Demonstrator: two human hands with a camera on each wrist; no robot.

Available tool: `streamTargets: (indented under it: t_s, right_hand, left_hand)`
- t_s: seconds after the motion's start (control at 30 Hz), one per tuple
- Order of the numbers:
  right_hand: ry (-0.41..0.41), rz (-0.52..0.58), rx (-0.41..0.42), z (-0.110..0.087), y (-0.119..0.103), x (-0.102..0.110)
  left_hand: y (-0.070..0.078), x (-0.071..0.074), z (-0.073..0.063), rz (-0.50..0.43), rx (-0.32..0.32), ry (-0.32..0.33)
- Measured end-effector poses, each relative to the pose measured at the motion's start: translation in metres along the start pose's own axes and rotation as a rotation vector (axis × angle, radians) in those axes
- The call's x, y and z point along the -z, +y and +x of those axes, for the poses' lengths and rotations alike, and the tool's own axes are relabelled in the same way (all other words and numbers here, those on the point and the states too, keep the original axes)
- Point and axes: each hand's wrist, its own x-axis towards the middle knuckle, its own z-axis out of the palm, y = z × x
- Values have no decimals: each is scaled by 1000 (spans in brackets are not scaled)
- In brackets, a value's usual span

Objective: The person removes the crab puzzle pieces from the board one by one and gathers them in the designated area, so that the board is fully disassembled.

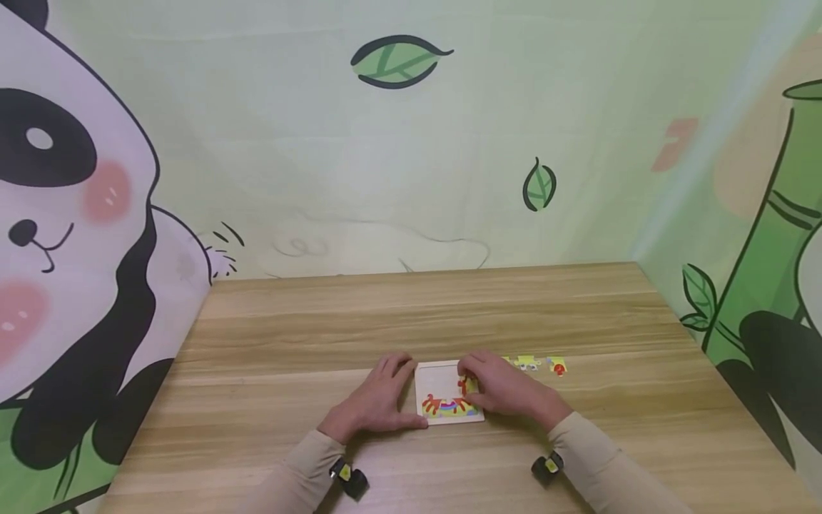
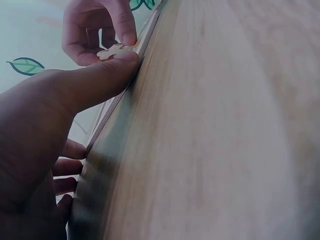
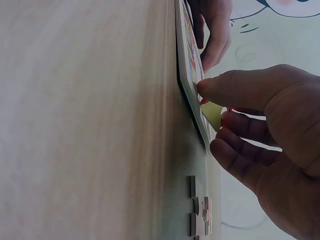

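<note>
A square puzzle tray point(image 1: 439, 378) with a pale rim lies on the wooden table. Colourful pieces showing red, yellow and a rainbow arc point(image 1: 448, 407) fill its near side. My left hand point(image 1: 375, 401) holds the tray's left side, thumb at the near corner and fingertips by the far one. Over the tray's right side, my right hand point(image 1: 510, 385) pinches a puzzle piece point(image 3: 213, 114) between thumb and fingers. That piece appears tilted at the tray's edge in the right wrist view, its pale underside showing in the left wrist view; the fingers partly hide it.
Several loose puzzle pieces point(image 1: 526, 363) lie on the table point(image 1: 359, 314) just beyond the right hand, one with a red mushroom-like shape point(image 1: 558, 367). A printed cloth wall point(image 1: 289, 143) with a panda and leaves rises behind the table.
</note>
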Motion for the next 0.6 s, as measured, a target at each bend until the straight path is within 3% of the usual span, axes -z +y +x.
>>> streamTargets:
  t_s: [0.23,0.6]
  right_hand:
    - [1,-1,-3,0,0,3]
    - [34,39,-73,-5,3,18]
  left_hand:
    - [0,1,0,6,-3,-1]
    - [-1,0,1,12,-6,-1]
